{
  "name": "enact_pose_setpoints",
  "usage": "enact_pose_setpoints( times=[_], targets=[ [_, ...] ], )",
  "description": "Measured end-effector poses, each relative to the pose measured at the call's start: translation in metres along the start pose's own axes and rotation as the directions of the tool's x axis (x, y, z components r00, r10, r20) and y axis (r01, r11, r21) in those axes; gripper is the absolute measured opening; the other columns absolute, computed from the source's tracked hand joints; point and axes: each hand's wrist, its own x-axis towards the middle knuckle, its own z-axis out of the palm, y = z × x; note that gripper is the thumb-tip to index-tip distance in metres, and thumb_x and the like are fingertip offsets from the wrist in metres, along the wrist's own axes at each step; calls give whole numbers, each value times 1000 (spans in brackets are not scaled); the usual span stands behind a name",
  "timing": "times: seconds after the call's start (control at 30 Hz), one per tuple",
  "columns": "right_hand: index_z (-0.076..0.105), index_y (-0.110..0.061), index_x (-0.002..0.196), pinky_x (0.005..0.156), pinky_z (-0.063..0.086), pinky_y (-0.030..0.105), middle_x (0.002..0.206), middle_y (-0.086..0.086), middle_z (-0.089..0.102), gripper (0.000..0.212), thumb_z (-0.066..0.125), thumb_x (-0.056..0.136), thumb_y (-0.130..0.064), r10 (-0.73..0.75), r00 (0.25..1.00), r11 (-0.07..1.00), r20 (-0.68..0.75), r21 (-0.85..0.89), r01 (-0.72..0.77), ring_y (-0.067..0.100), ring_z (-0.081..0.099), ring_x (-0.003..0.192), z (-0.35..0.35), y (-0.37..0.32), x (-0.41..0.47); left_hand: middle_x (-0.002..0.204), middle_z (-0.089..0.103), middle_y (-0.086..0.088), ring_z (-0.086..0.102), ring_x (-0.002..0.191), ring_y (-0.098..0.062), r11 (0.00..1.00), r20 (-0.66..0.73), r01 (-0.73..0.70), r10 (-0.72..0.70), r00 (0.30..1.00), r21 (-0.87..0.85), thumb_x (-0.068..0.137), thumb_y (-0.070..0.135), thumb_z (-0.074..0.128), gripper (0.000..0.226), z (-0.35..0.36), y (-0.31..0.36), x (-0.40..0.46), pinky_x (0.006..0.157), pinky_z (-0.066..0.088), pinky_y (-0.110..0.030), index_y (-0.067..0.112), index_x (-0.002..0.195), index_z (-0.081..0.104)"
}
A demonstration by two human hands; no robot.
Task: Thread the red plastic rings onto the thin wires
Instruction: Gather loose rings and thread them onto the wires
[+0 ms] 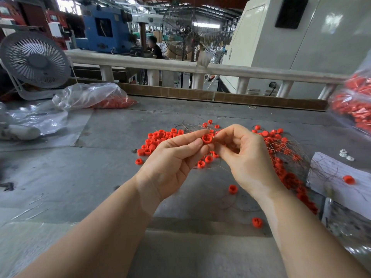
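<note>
Above the grey counter (pixel 112 177), the left hand (pixel 172 159) pinches one red ring (pixel 207 138) between thumb and fingertips. Just beside it, touching, the right hand (pixel 244 157) has its fingers curled, pinching a thin wire (pixel 192 128). Loose rings (pixel 160 137) lie beneath.

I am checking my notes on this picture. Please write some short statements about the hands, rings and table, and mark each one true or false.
1. The left hand pinches a red ring. True.
2. The right hand lies flat on the table. False: it is raised beside the ring, fingers curled.
3. Loose red rings lie on the table. True.
4. The grey fan stands at the right. False: at the far left.
5. The plastic bag holds blue parts. False: red ones.
</note>
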Motion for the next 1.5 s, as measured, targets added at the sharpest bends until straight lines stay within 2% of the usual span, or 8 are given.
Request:
enact_pose_setpoints(
  times=[0.4, 0.57, 0.77, 0.9, 1.17, 1.3, 1.4, 1.5],
  targets=[
    [60, -26, 76, 66, 50, 14, 71, -7, 66, 29, 67, 82, 1, -3, 1000, 1000, -4, -24, 3, 3, 63, 68, 0, 0, 0, 81, 73, -12, 71, 74, -14, 1000, -21, 7, -7, 1000, 0, 65, -1, 56, 25, 1, 1, -2, 66, 56, -16, 3, 81, 74],
    [60, -26, 76, 66, 51, 16, 71, -6, 66, 29, 66, 82, 1, -9, 1000, 999, -11, -34, 9, 6, 64, 68, 0, -1, 0, 80, 72, -13, 71, 71, -15, 1000, -39, 18, -19, 999, -12, 76, -9, 51, 25, 2, 2, -2, 64, 56, -16, 1, 81, 73],
    [60, -27, 76, 67, 52, 17, 71, -7, 66, 29, 67, 82, 0, -8, 1000, 999, -9, -32, 8, 7, 64, 69, -1, -1, 0, 80, 72, -14, 71, 70, -16, 1000, -38, 19, -20, 999, -19, 68, -6, 54, 25, 3, 2, -2, 64, 56, -17, 0, 83, 73],
    [61, -24, 76, 66, 51, 15, 71, -6, 67, 24, 68, 81, -1, 0, 1000, 1000, 4, 18, 0, 5, 64, 69, 0, -2, 0, 77, 72, -12, 71, 69, -15, 1000, -17, 12, -12, 1000, -22, 63, -3, 55, 25, 2, 2, -2, 62, 55, -16, 4, 76, 76],
    [63, -24, 76, 71, 54, 29, 71, 0, 69, 22, 69, 79, -3, 87, 996, 984, 11, 155, -88, 10, 64, 70, 0, 1, 0, 75, 72, -8, 70, 69, -13, 999, 71, 1, 2, 997, -38, 66, -1, 56, 24, -1, 0, -1, 62, 56, -17, 9, 73, 77],
    [64, -24, 74, 67, 54, 23, 71, 0, 70, 19, 69, 79, -6, 125, 991, 964, 47, 230, -133, 9, 65, 70, 0, 0, 0, 74, 71, -8, 70, 70, -13, 1000, 113, -14, 17, 993, -25, 70, 3, 56, 23, -1, 0, -1, 67, 58, -22, 10, 76, 77],
    [63, -21, 75, 56, 44, 10, 66, -4, 69, 16, 68, 79, -6, 139, 989, 949, 59, 278, -150, 1, 62, 61, 0, -1, 0, 76, 72, -8, 71, 72, -13, 998, 120, -21, 28, 992, -60, 69, 1, 56, 23, 0, -1, -1, 68, 57, -21, 8, 74, 77],
    [63, -17, 77, 51, 40, 7, 61, -7, 67, 10, 68, 78, -9, 167, 984, 934, 63, 311, -178, -2, 58, 56, 0, -2, 0, 78, 73, -9, 71, 74, -13, 997, 128, -28, 36, 991, -69, 69, 0, 56, 23, 0, -2, -1, 68, 57, -20, 8, 74, 76]
  ],
)
